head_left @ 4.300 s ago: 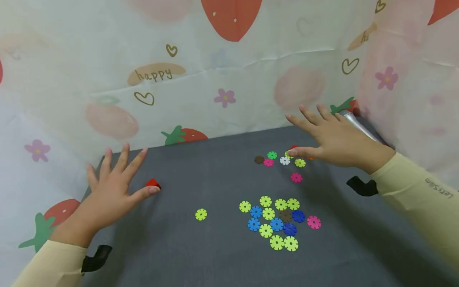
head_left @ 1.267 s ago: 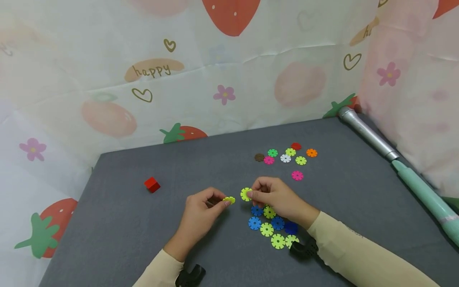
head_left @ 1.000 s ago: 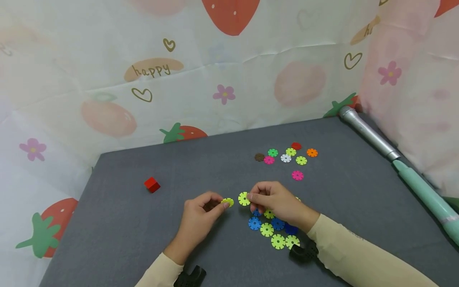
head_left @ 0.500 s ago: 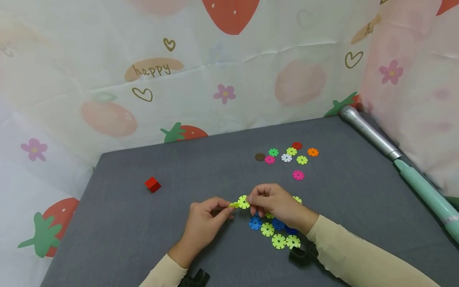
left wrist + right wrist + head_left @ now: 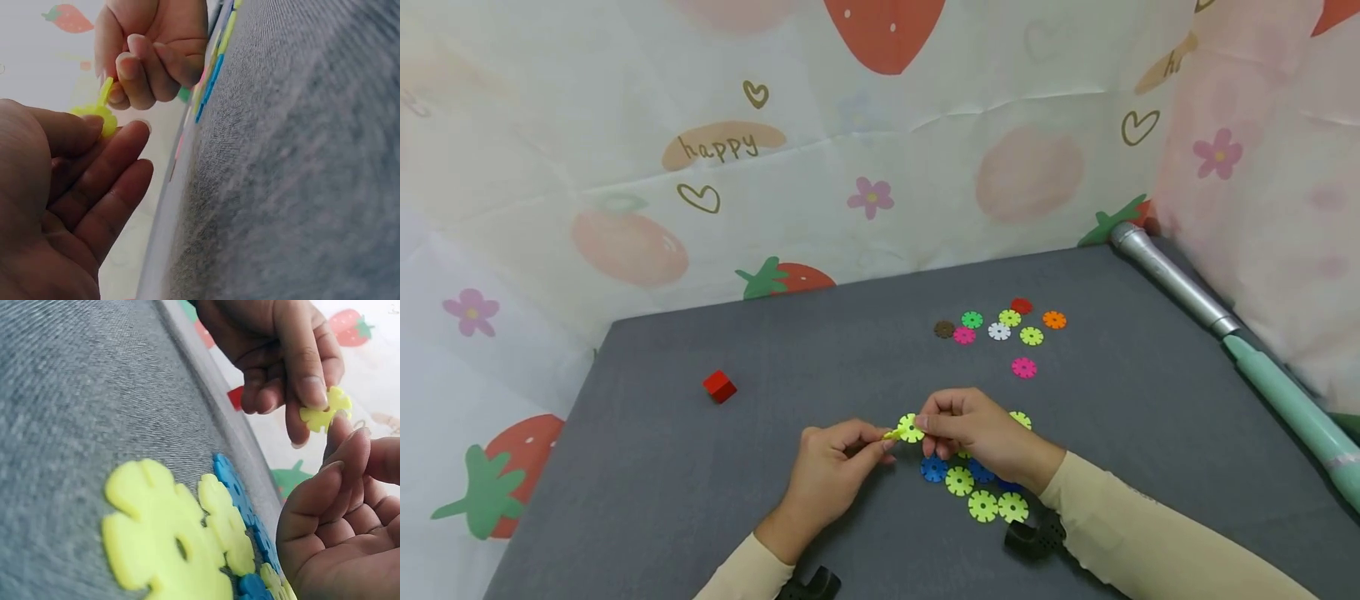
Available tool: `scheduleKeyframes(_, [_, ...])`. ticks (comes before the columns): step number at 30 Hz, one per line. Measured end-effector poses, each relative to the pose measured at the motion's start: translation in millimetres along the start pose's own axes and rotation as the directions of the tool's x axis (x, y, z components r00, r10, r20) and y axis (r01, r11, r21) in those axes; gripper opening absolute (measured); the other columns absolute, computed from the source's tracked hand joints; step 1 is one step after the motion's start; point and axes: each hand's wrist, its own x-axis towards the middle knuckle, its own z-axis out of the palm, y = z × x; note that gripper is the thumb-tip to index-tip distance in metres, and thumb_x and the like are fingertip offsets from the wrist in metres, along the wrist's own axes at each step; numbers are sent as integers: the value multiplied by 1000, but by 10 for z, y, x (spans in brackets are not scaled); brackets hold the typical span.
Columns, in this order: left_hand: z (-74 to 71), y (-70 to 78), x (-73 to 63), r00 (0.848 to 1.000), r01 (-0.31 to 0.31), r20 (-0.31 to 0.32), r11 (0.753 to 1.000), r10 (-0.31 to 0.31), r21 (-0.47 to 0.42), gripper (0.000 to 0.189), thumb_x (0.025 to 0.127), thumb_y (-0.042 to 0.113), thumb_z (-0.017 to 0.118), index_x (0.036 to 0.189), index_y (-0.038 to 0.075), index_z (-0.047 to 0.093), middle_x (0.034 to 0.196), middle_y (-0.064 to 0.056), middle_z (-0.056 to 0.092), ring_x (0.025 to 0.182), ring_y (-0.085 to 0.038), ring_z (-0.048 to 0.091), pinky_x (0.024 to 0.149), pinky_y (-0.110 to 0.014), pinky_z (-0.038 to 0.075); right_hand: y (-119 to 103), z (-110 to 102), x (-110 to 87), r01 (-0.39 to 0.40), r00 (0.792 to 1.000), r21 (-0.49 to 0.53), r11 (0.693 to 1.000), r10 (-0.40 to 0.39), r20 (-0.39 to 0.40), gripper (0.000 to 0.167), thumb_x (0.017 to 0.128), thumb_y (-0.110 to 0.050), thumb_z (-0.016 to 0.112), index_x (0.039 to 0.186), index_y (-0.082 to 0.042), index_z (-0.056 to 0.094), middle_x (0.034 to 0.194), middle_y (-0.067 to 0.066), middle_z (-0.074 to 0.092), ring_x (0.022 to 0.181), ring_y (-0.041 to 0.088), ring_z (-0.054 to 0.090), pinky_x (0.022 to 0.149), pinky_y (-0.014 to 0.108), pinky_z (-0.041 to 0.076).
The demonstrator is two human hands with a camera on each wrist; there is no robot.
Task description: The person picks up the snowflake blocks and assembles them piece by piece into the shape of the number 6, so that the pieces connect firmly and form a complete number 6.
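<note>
Pinching a yellow-green disc (image 5: 911,422) in our right hand (image 5: 987,437) and another such disc (image 5: 892,434) in our left hand (image 5: 829,471), we hold both above the bench (image 5: 820,350); apart a second ago, they now touch. Our right hand partly hides the loose disc cluster (image 5: 964,475). Beyond lie a red block (image 5: 719,387), more coloured discs (image 5: 1000,327), a silver-and-teal rod (image 5: 1251,354), then patterned cloth (image 5: 820,183).
</note>
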Motion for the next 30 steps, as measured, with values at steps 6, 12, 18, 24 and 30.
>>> scheduleKeyframes(6, [9,17,17,999,35,-6,999,-35,38,2,98,0,81,98,1,80,91,-10,81,73,-17,78,68,-30,63,-23,10,10,-19,1000,-26,999,19,-18,31,112,-22,65,103,7,68,89,15,72,76,20,61,73,33,56])
scheduleKeyframes(12, [3,30,32,993,115,-28,993,-116,-19,6,100,-1,79,103,3,78,91,-9,81,70,-26,78,68,-35,64,-71,-21,12,22,999,-107,994,-28,-46,37,113,-27,65,107,10,68,92,15,72,79,24,64,73,36,57])
scheduleKeyframes(18, [-27,15,30,965,231,-96,962,-246,-143,4,104,3,74,107,1,77,97,-12,81,75,-30,79,73,-39,65,-142,-174,0,54,991,-119,991,-68,-118,39,114,-30,64,109,9,66,97,19,69,87,32,62,81,41,56])
scheduleKeyframes(24, [-57,-3,34,948,267,-131,950,-289,-165,5,105,4,74,108,1,76,98,-12,81,79,-29,78,71,-37,65,-195,-377,-23,74,984,-144,987,-96,-152,38,114,-30,63,120,8,65,110,20,68,101,40,62,89,45,55])
scheduleKeyframes(30, [-65,-21,30,939,273,-178,953,-294,-135,4,102,5,78,105,2,79,95,-12,78,80,-33,75,69,-35,63,-195,-528,-33,80,980,-221,972,-117,-160,38,114,-28,63,132,5,64,124,21,68,114,40,63,97,49,55])
